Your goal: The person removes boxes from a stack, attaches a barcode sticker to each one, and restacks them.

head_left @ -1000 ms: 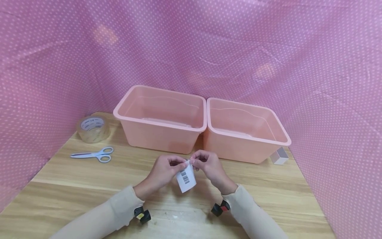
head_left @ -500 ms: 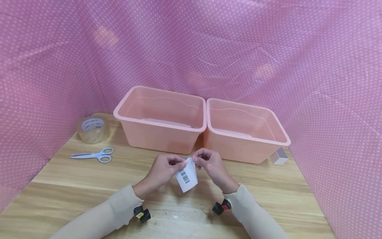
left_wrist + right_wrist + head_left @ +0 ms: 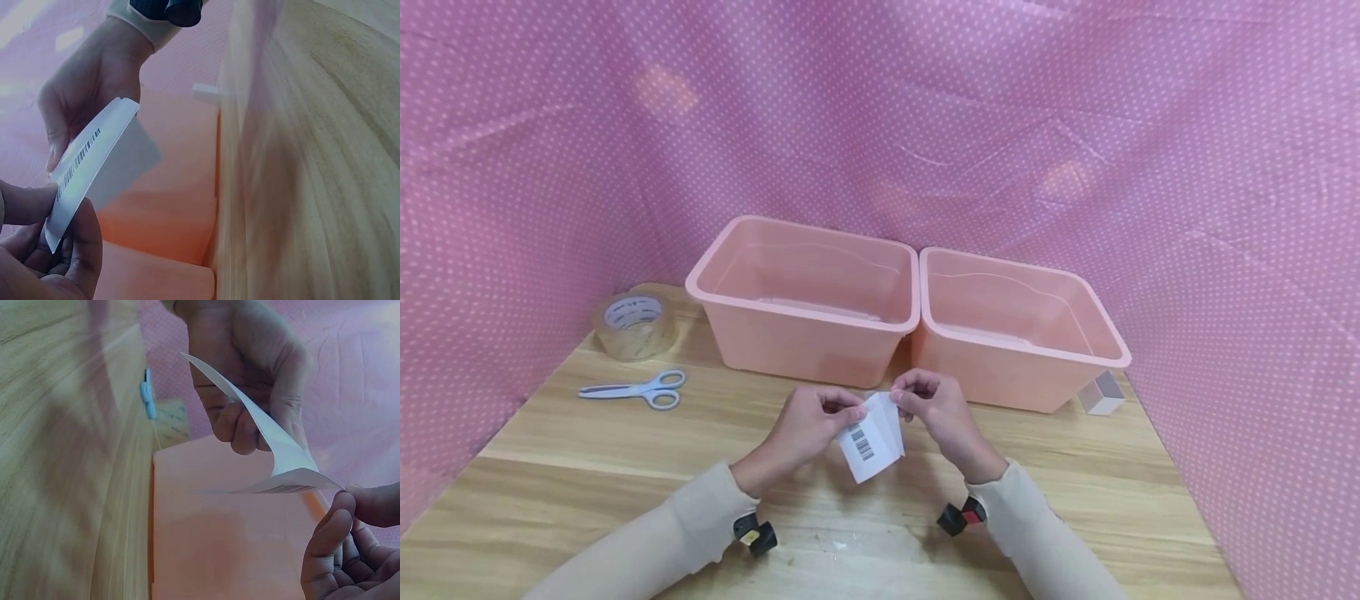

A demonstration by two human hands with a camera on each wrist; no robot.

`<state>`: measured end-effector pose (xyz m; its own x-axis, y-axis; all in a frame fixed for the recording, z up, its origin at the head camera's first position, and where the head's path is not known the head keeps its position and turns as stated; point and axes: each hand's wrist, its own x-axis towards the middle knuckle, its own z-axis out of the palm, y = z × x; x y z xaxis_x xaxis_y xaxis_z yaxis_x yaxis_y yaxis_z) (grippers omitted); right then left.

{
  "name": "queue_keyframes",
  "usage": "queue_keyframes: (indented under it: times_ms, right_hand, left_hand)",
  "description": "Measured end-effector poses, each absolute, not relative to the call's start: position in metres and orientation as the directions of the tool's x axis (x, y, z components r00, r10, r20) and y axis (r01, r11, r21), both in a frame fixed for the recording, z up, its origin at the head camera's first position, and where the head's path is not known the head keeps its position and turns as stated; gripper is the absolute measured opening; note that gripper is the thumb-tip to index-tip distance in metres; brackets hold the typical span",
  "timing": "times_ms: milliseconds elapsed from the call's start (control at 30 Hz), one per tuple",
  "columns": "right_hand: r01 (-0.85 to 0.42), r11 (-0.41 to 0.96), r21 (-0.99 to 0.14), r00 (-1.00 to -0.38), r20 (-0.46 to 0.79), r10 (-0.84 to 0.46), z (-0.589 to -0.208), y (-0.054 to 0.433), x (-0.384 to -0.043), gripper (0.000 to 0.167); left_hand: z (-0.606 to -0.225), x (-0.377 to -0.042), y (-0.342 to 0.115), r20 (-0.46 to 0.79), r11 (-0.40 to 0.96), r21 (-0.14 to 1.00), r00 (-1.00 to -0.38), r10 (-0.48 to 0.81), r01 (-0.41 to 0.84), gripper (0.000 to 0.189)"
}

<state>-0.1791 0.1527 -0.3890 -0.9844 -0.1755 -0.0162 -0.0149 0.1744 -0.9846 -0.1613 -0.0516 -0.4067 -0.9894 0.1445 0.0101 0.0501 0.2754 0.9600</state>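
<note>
A white folded paper label (image 3: 871, 454) with a black barcode hangs above the table, slightly right of its middle. My left hand (image 3: 808, 427) pinches its upper left edge between thumb and fingers. With thumb and forefinger, my right hand (image 3: 942, 417) pinches the corner of the other leaf at the upper right. In the right wrist view the label (image 3: 281, 440) spreads into two leaves that meet along a fold, the barcode showing on one. The left wrist view shows the barcode face of the label (image 3: 87, 169) between the left thumb and fingers.
Two pink plastic bins (image 3: 805, 346) (image 3: 1015, 371) stand side by side behind the hands. At the left lie a roll of clear tape (image 3: 636, 333) and light blue scissors (image 3: 640, 389). A small white box (image 3: 1102, 395) sits by the right bin. Pink dotted cloth surrounds the wooden table (image 3: 647, 467).
My right hand has moved a little to the right and away from the left hand, drawing one leaf of the label apart. The left hand has barely moved.
</note>
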Motion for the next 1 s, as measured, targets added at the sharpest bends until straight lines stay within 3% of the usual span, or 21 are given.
queue_keyframes:
  times_ms: [1000]
  right_hand:
    - [-0.038,0.214,-0.976,-0.988,0.004,-0.156,-0.374,0.175,-0.185,0.013]
  left_hand:
    - [-0.406,-0.165,-0.056,0.032,0.316,0.945,-0.985,0.172,0.086,0.006]
